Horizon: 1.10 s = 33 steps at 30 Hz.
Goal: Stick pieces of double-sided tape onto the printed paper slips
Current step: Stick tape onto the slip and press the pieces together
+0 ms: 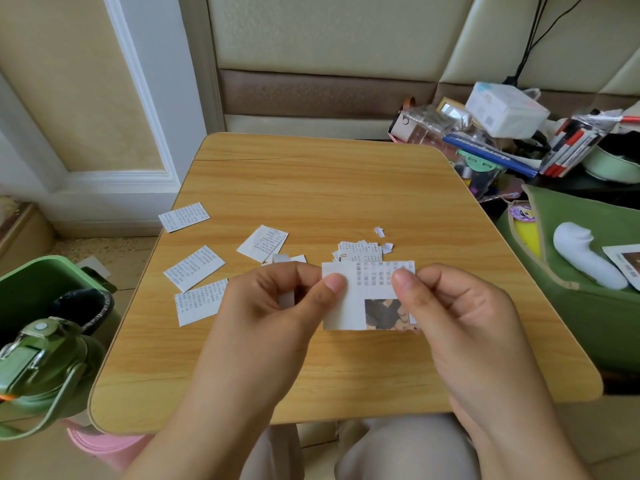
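Head view: left hand [277, 299], right hand [450, 306] pinch printed slip [360, 292]; green bin [31, 282] holds black bag [83, 306].

Green bottle [38, 362] and bin [41, 282] left; cluttered stationery, perhaps pens [568, 147], right.

Left hand [277, 299] and right hand [450, 306] pinch a printed slip [367, 289].

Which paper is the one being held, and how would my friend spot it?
Start at the wooden table; both hands hover above its middle. The left hand and right hand pinch the held slip by its two upper corners. Unlike the text-only slips lying flat to the left, it is lifted up and has a small dark photo in its lower corner.
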Each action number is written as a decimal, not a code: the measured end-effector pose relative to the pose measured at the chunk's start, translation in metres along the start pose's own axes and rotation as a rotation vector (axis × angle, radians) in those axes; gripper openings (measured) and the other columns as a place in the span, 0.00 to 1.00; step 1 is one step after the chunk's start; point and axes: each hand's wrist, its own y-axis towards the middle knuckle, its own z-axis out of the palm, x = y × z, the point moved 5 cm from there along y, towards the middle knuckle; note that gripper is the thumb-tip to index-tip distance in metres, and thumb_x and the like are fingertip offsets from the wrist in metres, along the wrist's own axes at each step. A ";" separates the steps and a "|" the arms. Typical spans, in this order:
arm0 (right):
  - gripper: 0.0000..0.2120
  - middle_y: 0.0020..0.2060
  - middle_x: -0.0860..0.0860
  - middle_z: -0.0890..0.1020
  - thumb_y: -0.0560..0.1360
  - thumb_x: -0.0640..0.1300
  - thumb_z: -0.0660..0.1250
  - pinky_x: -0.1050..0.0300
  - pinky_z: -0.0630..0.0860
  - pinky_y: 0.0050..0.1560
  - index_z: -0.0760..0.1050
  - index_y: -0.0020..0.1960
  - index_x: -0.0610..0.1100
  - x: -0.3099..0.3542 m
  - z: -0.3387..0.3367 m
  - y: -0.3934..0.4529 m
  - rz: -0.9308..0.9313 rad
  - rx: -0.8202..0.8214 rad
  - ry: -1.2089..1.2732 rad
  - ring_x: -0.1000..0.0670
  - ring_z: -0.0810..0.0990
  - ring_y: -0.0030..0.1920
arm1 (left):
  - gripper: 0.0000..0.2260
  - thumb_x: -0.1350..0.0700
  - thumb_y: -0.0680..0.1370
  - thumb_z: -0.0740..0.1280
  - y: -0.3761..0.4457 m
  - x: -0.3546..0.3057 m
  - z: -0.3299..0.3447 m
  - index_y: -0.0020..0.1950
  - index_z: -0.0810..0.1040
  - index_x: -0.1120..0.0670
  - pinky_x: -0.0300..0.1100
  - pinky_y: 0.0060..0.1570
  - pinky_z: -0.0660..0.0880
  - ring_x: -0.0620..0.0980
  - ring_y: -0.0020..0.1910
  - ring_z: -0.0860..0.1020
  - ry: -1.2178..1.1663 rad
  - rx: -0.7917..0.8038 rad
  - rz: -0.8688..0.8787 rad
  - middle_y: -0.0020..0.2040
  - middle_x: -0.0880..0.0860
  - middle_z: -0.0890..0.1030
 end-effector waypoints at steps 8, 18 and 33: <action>0.10 0.27 0.52 0.73 0.64 0.48 0.71 0.67 0.68 0.26 0.77 0.26 0.46 -0.005 -0.003 0.006 0.248 -0.021 0.219 0.57 0.70 0.25 | 0.13 0.60 0.73 0.70 0.003 -0.014 -0.009 0.49 0.80 0.40 0.24 0.31 0.66 0.42 0.28 0.67 0.393 -0.031 0.398 0.37 0.36 0.77; 0.19 0.40 0.46 0.85 0.71 0.66 0.65 0.56 0.68 0.38 0.84 0.44 0.51 -0.007 0.002 0.006 0.163 0.012 0.214 0.51 0.76 0.38 | 0.12 0.43 0.65 0.73 0.005 -0.007 -0.006 0.27 0.78 0.48 0.32 0.24 0.56 0.43 0.24 0.57 0.045 -0.056 0.125 0.22 0.44 0.61; 0.18 0.23 0.52 0.78 0.66 0.58 0.65 0.68 0.69 0.30 0.76 0.33 0.42 0.011 0.005 -0.003 -0.029 -0.126 -0.100 0.60 0.78 0.25 | 0.12 0.47 0.68 0.69 -0.002 -0.005 0.000 0.28 0.78 0.51 0.31 0.22 0.56 0.44 0.22 0.57 0.011 -0.017 0.034 0.21 0.45 0.61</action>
